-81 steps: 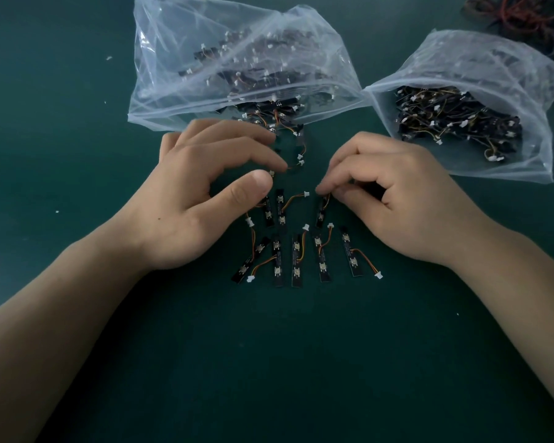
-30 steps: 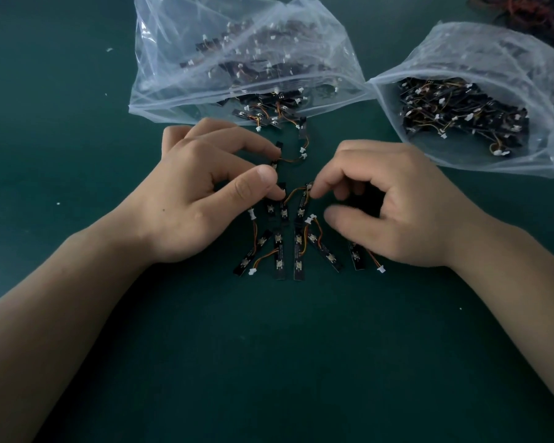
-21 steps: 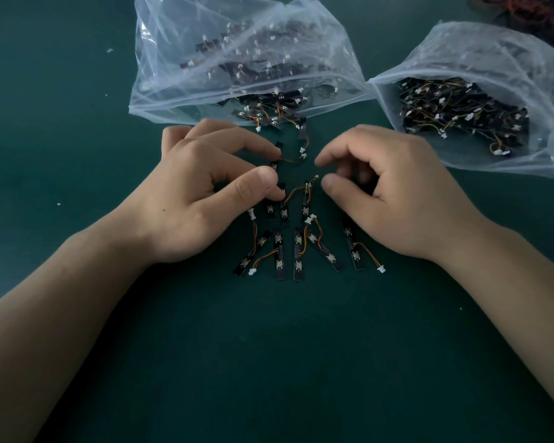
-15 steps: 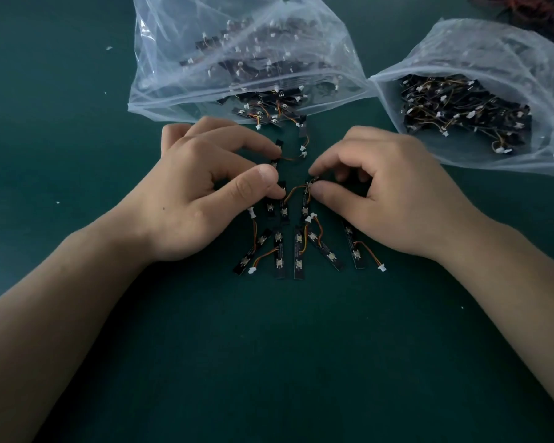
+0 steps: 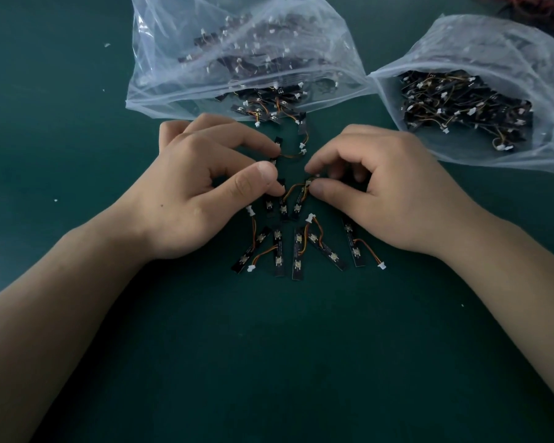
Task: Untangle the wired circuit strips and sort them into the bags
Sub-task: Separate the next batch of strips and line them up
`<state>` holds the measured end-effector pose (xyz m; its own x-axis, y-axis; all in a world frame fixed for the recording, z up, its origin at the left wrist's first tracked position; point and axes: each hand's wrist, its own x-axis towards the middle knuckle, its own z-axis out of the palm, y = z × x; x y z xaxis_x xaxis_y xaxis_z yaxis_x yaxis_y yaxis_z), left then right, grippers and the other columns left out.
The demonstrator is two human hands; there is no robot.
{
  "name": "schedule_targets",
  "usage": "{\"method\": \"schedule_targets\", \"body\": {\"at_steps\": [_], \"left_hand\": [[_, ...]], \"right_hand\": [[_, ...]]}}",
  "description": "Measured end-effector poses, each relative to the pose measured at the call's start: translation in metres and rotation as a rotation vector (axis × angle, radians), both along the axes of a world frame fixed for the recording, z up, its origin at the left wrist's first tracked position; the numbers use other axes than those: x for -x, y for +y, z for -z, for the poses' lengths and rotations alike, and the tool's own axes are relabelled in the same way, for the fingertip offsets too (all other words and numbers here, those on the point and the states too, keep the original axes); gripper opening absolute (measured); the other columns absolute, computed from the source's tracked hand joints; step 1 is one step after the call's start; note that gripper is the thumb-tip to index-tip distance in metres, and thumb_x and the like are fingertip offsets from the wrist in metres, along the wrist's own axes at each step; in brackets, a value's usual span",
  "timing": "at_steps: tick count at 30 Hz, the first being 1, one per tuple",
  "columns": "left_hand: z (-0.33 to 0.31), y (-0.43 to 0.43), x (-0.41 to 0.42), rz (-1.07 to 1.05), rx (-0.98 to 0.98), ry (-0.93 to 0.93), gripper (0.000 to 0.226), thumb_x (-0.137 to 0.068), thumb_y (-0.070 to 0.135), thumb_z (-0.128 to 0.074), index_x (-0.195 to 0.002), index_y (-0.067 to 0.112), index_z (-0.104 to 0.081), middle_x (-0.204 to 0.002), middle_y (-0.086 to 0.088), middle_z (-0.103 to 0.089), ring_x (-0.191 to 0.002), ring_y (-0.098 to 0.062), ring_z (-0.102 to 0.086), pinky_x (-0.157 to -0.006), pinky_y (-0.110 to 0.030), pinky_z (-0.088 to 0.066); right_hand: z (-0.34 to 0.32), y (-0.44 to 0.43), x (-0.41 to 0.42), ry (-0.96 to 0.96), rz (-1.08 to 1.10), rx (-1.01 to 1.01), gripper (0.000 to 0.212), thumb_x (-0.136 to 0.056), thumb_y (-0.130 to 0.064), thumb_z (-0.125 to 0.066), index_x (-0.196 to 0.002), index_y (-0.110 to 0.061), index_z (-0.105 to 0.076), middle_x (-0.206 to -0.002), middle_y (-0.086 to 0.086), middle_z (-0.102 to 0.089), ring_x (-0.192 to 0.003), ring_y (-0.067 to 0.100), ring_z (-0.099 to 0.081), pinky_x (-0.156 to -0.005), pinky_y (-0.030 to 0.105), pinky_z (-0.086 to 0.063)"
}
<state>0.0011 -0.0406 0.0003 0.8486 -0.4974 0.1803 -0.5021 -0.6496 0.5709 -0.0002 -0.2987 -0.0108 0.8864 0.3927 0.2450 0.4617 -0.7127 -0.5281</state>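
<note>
At six o'clock from the bags [image 5: 179, 75], untangling is in hand: left hand [image 5: 205, 193] pinches a circuit strip [image 5: 273, 161], right hand [image 5: 387, 193] pinches a wire connector [image 5: 309, 183]. Next calls for a gentle pull apart.

Green table [image 5: 269, 362], scattered white specks [image 5: 107, 45]

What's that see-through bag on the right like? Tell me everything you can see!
The right bag is clear, thin, crinkly plastic. It lies on its side on the dark green table, far right, its open mouth facing left and toward the person. Inside sits a tangled heap of black circuit strips with orange wires and small white plugs. Its left corner seems to meet the other bag. The right hand is near but does not touch it.
</note>
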Motion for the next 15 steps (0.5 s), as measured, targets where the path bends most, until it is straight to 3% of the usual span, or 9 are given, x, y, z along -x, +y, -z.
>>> {"method": "schedule_targets", "body": {"at_steps": [5, 10, 12, 15], "left_hand": [[0.000, 0.000, 0.001, -0.003, 0.003, 0.004, 0.052, -0.099, 0.059, -0.034, -0.101, 0.039, -0.081, -0.134, 0.018, -0.064, -0.140, -0.007, -0.042, -0.118, -0.045, -0.015], [0.000, 0.000, 0.001, 0.007, -0.001, -0.003, 0.051, -0.100, 0.059, -0.035, -0.102, 0.038, -0.082, -0.134, 0.019, -0.063, -0.140, -0.007, -0.042, -0.117, -0.044, -0.015], [0.001, 0.000, 0.001, 0.012, -0.001, -0.010, 0.050, -0.100, 0.059, -0.036, -0.102, 0.038, -0.082, -0.134, 0.019, -0.063, -0.140, -0.007, -0.042, -0.117, -0.045, -0.016], [0.001, 0.001, 0.001, 0.020, -0.003, -0.022, 0.048, -0.100, 0.057, -0.037, -0.102, 0.038, -0.081, -0.134, 0.018, -0.064, -0.140, -0.007, -0.042, -0.116, -0.047, -0.016]], "right_hand": [[0.001, -0.001, -0.001, -0.003, 0.000, -0.010, 0.030, -0.092, -0.041, -0.075, -0.120, -0.036, -0.068, -0.088, -0.016, -0.062, -0.076, 0.009, -0.055, -0.065, 0.024, -0.042], [-0.006, -0.005, 0.005, 0.003, -0.065, -0.118, 0.012, -0.092, -0.026, -0.074, -0.102, -0.027, -0.069, -0.086, -0.013, -0.064, -0.075, 0.015, -0.059, -0.067, 0.025, -0.047], [-0.011, -0.009, 0.012, -0.035, -0.172, -0.091, 0.005, -0.088, -0.016, -0.074, -0.092, -0.019, -0.071, -0.085, -0.010, -0.064, -0.077, 0.013, -0.061, -0.070, 0.023, -0.046], [-0.016, -0.014, 0.021, -0.034, -0.291, -0.019, 0.004, -0.083, -0.015, -0.075, -0.087, -0.016, -0.074, -0.085, -0.005, -0.063, -0.080, 0.013, -0.062, -0.072, 0.031, -0.048]]}}
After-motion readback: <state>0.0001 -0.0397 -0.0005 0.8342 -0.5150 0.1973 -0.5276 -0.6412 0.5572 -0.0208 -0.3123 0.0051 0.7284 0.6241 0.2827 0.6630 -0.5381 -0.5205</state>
